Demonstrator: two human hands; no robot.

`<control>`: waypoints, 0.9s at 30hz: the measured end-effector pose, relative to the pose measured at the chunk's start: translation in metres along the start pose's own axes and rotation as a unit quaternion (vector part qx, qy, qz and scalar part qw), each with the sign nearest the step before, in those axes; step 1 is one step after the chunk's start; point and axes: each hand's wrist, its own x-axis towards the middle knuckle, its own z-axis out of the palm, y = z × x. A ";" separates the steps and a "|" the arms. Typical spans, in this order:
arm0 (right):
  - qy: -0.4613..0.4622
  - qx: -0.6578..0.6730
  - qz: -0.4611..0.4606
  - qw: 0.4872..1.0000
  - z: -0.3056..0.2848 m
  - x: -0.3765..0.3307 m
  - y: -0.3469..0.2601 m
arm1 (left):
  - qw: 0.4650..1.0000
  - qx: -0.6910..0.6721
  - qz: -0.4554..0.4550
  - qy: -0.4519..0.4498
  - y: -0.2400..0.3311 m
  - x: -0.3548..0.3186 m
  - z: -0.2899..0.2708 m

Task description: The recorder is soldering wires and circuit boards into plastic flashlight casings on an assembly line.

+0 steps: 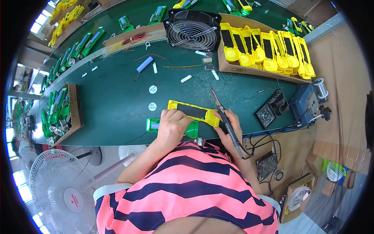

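A soldering iron (226, 124) lies in my right hand (232, 126), its tip pointing up and away. The thumb and fingers of that hand also touch the right end of a yellow plastic housing (210, 117) with a dark panel inset. My left hand (173, 125) is closed over the near edge of this housing, fingers curled down; what they pinch is hidden. Beneath the left hand sits a green plastic housing (192, 129) with a blue cylindrical cell (155, 126) at its left end. A shiny round lamp reflector (200, 142) is by the table edge, close to my body.
A carton of yellow housings (269, 48) stands back right, beside a black fan (193, 31). At left is a box (76, 105) of green housings. A soldering station (306, 103) and iron stand (272, 109) sit right. A loose blue cell (145, 64) and white strips lie mid-table.
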 end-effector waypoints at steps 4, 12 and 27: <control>-0.028 -0.042 -0.028 0.998 0.007 0.015 0.004 | 0.999 0.013 0.010 0.033 0.005 0.007 0.008; -0.002 0.045 -0.114 0.992 -0.009 0.026 0.003 | 0.991 0.074 -0.083 -0.077 -0.003 0.017 0.011; -0.013 0.320 0.194 0.927 -0.007 0.024 0.020 | 0.988 0.060 -0.099 -0.101 -0.006 0.022 0.010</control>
